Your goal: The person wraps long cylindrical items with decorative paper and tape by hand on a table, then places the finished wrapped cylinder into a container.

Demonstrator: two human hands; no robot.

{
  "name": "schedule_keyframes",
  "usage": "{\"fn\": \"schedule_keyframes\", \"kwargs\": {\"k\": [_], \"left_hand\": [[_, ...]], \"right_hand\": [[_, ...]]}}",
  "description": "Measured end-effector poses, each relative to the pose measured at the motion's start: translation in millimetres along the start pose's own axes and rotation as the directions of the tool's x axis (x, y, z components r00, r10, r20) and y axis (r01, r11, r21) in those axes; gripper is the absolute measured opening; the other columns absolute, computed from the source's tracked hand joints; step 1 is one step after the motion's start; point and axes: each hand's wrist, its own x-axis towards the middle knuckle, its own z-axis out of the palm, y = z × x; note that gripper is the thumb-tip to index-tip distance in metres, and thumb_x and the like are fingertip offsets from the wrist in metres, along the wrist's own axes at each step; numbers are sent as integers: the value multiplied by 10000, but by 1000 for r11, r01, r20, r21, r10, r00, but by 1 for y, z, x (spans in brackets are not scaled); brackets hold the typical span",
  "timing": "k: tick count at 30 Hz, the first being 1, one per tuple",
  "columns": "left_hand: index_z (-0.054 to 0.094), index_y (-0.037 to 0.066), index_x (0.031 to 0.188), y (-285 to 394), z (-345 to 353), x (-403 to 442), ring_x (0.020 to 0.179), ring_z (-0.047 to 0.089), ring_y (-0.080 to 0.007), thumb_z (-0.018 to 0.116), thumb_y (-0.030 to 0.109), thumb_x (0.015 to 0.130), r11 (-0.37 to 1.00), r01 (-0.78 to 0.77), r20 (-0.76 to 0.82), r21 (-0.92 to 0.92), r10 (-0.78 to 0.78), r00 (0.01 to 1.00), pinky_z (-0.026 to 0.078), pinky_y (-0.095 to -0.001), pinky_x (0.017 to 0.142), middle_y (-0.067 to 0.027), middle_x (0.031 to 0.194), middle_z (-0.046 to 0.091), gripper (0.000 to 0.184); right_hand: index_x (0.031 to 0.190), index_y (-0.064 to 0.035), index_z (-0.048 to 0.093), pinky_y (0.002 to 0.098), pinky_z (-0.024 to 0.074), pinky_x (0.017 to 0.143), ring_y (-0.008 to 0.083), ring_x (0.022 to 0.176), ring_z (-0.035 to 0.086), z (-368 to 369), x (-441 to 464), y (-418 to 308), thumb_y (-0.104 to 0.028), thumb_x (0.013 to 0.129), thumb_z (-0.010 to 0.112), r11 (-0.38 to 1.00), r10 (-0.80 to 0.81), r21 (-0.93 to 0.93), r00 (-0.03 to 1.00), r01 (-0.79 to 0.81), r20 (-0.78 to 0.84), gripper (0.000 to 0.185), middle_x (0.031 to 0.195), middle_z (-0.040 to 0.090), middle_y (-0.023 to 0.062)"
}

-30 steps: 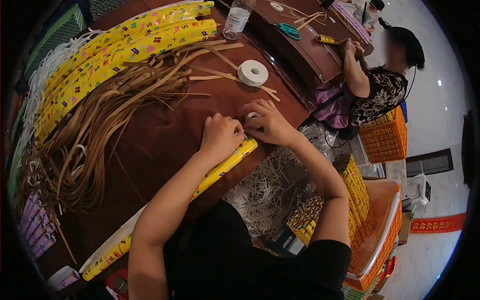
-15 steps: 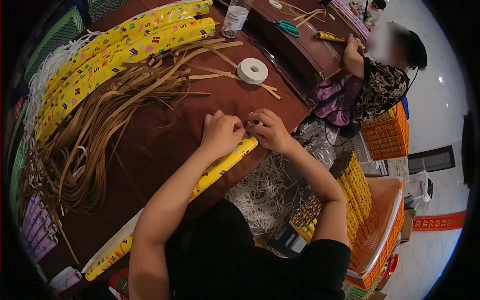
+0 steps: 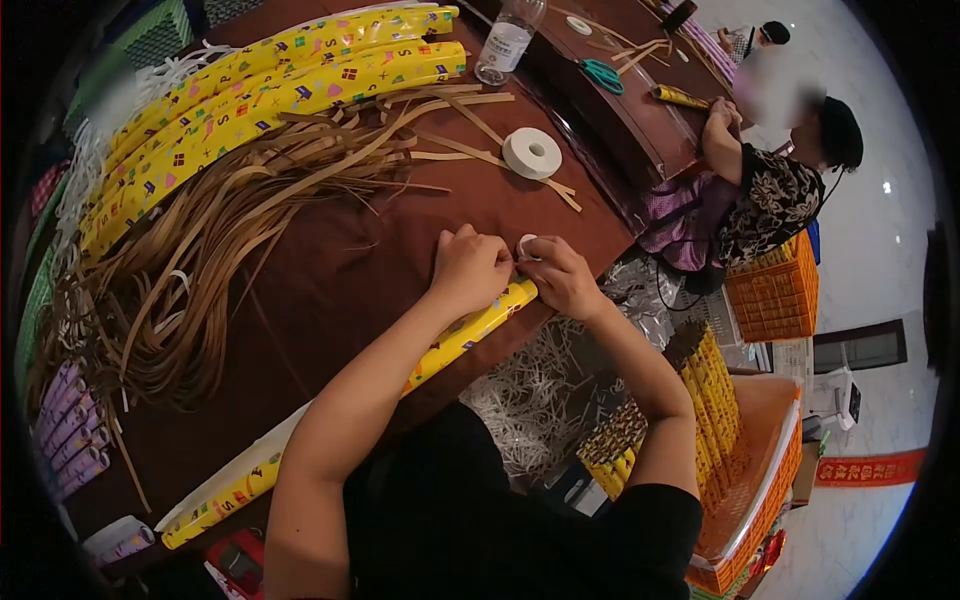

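A long yellow patterned roll [image 3: 465, 335] lies along the table's near edge, partly under my left forearm. My left hand [image 3: 472, 268] is closed at its upper right end, fingertips pinched on something too small to make out. Just right of it, my right hand [image 3: 562, 277] is closed around a small white ring [image 3: 527, 246], which shows between thumb and fingers. Farther up the table lies a white tape roll [image 3: 532, 154] on brown strips [image 3: 455, 156]. Yellow patterned sheets [image 3: 290, 100] and a bundle of brown strips [image 3: 215, 235] spread over the left side.
A clear bottle [image 3: 505, 45] stands at the back. Teal scissors [image 3: 603, 76] lie on another table [image 3: 640, 125], where a person [image 3: 775, 200] sits. An orange basket [image 3: 760, 480] with yellow rolls [image 3: 715, 405] and white shreds [image 3: 525, 405] are below, right of the table.
The view has shifted, so the table's things appear farther right and lower. My hands stay close together at the roll's end. The other person's arms have moved.
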Motion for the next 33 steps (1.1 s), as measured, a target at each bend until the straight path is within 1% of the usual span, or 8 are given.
{"fn": "schedule_keyframes", "kwargs": {"k": [10, 15, 16, 22, 26, 27, 29, 33], "left_hand": [[700, 136, 731, -1, 7, -1, 888, 591, -295, 680, 168, 738, 992, -99, -56, 82, 104, 993, 404, -439, 785, -71, 750, 680, 37], [717, 156, 715, -1, 29, 8, 931, 545, -254, 732, 270, 692, 904, -186, -2, 384, 203, 979, 338, -410, 824, -28, 763, 681, 118], [745, 58, 811, 7, 10, 5, 1157, 518, -351, 682, 123, 720, 951, -163, 183, 261, 117, 976, 286, -564, 1040, -109, 890, 695, 128], [720, 73, 788, -12, 42, 13, 1126, 518, -362, 692, 140, 745, 910, -215, -253, 355, 315, 915, 354, -517, 976, -117, 928, 684, 84], [649, 42, 771, -10, -4, 23, 701, 611, -225, 652, 169, 851, 859, -53, -177, -509, -44, 983, 470, -369, 680, -88, 772, 659, 151], [632, 34, 758, -19, 0, 41, 648, 596, -193, 644, 191, 874, 744, -85, -204, -663, -70, 977, 454, -342, 616, -79, 733, 643, 195], [605, 19, 751, -27, -7, 61, 596, 578, -135, 621, 220, 911, 429, -175, -237, -886, -97, 967, 441, -330, 544, -53, 687, 612, 258], [622, 3, 783, 19, -72, 19, 604, 588, -143, 603, 236, 921, 434, -285, -340, -855, -54, 939, 466, -345, 562, -76, 703, 630, 272]], "right_hand": [[1106, -17, 632, 329, 543, 845, 204, 991, 626, -7, 57, 17, 59, 846, 639, 966, 258, 61, 932, -251, -254, 271, 1303, 503, 149], [1442, -81, 432, 288, 529, 810, 148, 887, 595, 53, 119, 46, 72, 915, 551, 934, 299, 193, 953, -301, 41, 561, 1474, 377, 107], [1441, -75, 431, 307, 528, 830, 168, 920, 593, 60, 128, 48, 36, 941, 530, 926, 298, 215, 950, -310, 90, 521, 1425, 423, 116], [1283, 7, 520, 382, 530, 789, 271, 918, 610, 34, 125, 57, -199, 1034, 428, 997, -32, -83, 956, 8, -291, 336, 1106, 601, 151], [1042, 32, 617, 379, 497, 645, 304, 775, 606, 17, 45, -6, -420, 978, 503, 997, -76, -1, 953, 79, 292, 470, 1013, 602, 174], [1033, 25, 629, 391, 485, 637, 304, 764, 593, 16, 82, -72, -457, 936, 561, 689, -693, 3, 658, 724, 295, 497, 997, 599, 179], [1077, 31, 615, 438, 482, 687, 327, 830, 579, 40, 81, -109, -464, 876, 624, 829, -504, 24, 727, 559, 466, 534, 983, 590, 167], [1198, 29, 551, 525, 451, 795, 392, 952, 549, 54, 71, -114, -320, 846, 679, 951, -292, 75, 792, 300, 536, 512, 1098, 585, 197]]}}
